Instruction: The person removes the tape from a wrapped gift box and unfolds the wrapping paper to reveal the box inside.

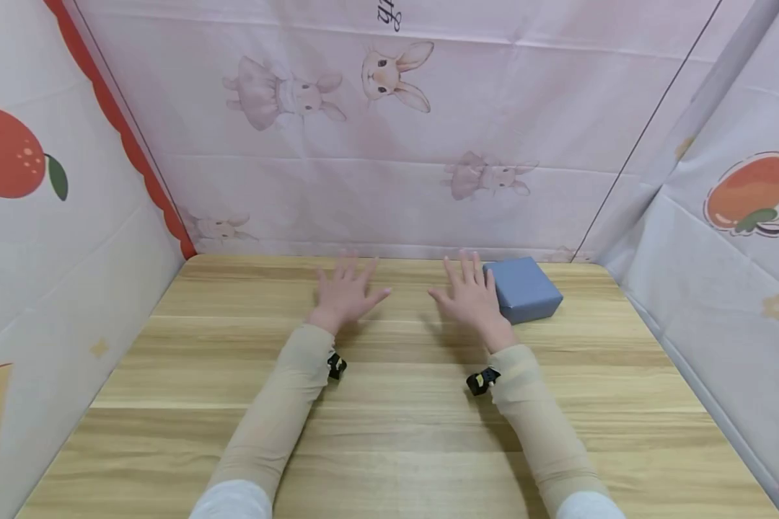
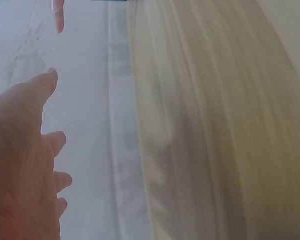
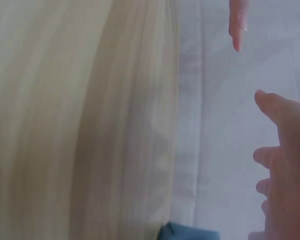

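Both hands are stretched forward above the far part of the wooden table, palms down with fingers spread. The left hand (image 1: 342, 295) holds nothing, and only the tabletop lies beneath it. The right hand (image 1: 472, 297) also holds nothing; it is nearest to a blue-grey box (image 1: 524, 290), whose left side it partly overlaps in the head view. Whether the hand touches the box cannot be told there. In the right wrist view a corner of the box (image 3: 189, 233) shows at the bottom edge, apart from the visible fingers.
The wood-grain table (image 1: 389, 432) ends at a pink cloth backdrop (image 1: 376, 194) printed with rabbits. White cloth walls with fruit prints (image 1: 13, 274) stand at the left and right. Small black cameras (image 1: 482, 380) sit on both wrists.
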Tool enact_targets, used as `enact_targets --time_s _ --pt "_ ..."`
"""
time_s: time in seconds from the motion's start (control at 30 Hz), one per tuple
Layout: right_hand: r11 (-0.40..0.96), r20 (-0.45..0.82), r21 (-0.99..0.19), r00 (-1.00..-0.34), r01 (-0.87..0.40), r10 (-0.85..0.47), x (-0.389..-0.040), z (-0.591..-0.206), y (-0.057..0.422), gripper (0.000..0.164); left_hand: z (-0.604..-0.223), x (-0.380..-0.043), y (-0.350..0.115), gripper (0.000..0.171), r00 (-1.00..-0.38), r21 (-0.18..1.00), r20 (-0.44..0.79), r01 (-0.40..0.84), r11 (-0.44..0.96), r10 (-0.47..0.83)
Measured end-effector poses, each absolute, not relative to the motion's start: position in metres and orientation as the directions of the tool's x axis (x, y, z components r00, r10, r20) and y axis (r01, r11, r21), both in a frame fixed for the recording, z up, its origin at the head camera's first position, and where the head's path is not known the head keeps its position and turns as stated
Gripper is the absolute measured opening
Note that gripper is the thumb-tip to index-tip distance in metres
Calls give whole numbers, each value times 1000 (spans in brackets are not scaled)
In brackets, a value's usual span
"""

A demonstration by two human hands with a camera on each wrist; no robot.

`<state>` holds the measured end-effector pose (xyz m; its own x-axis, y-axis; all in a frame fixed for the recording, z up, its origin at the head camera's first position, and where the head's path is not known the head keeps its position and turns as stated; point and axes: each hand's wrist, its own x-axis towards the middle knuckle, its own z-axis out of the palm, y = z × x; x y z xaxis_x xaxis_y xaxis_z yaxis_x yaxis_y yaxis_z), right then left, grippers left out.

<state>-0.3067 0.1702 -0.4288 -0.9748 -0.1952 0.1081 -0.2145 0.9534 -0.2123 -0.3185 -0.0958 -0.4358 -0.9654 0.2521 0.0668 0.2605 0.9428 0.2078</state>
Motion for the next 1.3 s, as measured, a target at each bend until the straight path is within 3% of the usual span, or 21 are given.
enact_targets --time_s 0.3,0.87,1.3 --pt "968 126 -170 -978 -187 -167 -302 -426 204 81 -432 -320 -60 79 -953 163 100 301 940 287" --pt "947 61 -289 -990 -143 -131 -296 -416 280 83 -420 -310 17 78 -923 136 87 383 914 375" --pt "951 36 -291 -995 -104 -98 -308 -429 320 88 -427 -320 78 85 -897 111 52 443 890 440"
